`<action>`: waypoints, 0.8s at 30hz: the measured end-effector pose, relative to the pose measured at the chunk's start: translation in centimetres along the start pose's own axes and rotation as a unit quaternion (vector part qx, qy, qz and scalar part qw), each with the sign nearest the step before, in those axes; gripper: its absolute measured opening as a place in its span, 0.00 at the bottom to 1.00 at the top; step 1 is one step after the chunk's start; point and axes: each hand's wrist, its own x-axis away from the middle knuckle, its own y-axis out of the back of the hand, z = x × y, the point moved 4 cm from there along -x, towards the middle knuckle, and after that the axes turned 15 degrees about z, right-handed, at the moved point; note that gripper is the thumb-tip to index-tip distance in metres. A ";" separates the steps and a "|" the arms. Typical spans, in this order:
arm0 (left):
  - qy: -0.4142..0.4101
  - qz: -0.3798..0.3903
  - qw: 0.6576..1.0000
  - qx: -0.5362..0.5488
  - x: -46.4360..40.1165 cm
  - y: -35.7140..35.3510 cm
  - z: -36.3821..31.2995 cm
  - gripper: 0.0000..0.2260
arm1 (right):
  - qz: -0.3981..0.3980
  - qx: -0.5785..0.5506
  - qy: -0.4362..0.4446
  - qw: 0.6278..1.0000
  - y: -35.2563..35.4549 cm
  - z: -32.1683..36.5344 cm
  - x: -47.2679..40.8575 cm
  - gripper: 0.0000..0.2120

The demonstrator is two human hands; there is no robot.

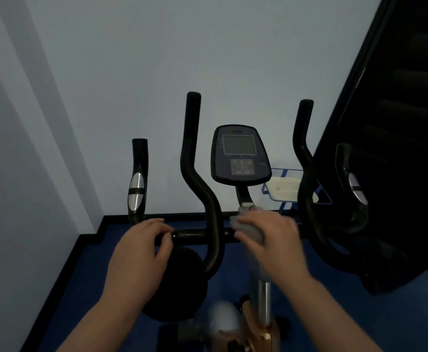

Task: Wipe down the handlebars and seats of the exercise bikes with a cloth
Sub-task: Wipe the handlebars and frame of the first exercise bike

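Note:
An exercise bike's black handlebars (pixel 195 235) run across the middle of the head view, with two tall curved grips rising from them and outer grips with silver sensors at each side. My left hand (pixel 142 245) curls over the horizontal bar left of the centre post. My right hand (pixel 271 237) grips a grey cloth (pixel 248 228) and presses it on the bar just below the console stem; this hand is blurred. The seat is out of view.
The bike's console (pixel 239 154) stands above the bar. A pale wall is close behind. A dark panel (pixel 398 123) rises at the right. A blue floor mat (pixel 86 275) lies below. A clear tray (pixel 284 186) sits beyond the console.

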 end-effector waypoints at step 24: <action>-0.007 -0.007 1.000 -0.007 0.1 0.1 -0.1 0.06 | 0.010 0.097 -0.026 0.995 -3.5 1.4 -0.9 0.13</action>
